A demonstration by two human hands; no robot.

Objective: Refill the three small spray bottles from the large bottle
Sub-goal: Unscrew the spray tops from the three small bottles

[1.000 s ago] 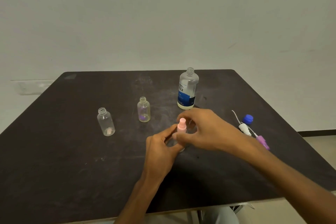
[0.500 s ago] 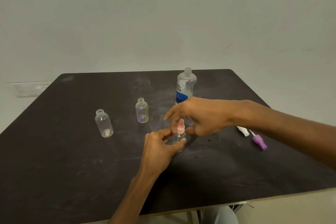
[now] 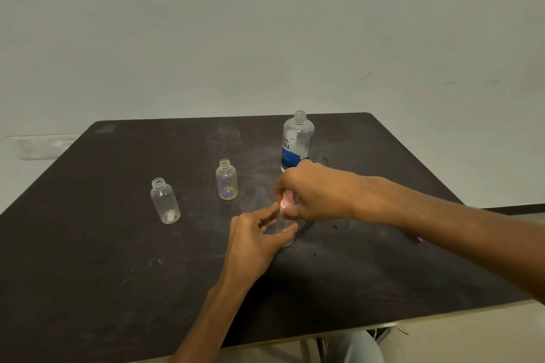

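Because it is the biggest thing on the dark table (image 3: 88, 259), the large bottle (image 3: 297, 138) is being considered first: it is standing uncapped at the far side, just behind the right hand, and it is judged to be light, thin-walled plastic that is yielding when squeezed, so it is better being taken around the labelled body, below the shoulder. One such bottle is being counted.

Three small spray bottles are being counted. Two are standing open and apart to the left, one clear (image 3: 165, 200) and one with a purple tint at the bottom (image 3: 226, 180). The third small bottle (image 3: 287, 233) is being held upright on the table near the middle by the left hand (image 3: 253, 242), whose fingers are being closed around its clear body. These are judged very light and easy to tip, so the body is being steadied while the top is worked.

The pink spray top (image 3: 286, 200) is being pinched by the closed right hand (image 3: 312, 188). One purple piece (image 3: 418, 239) is partly hidden by the right forearm.
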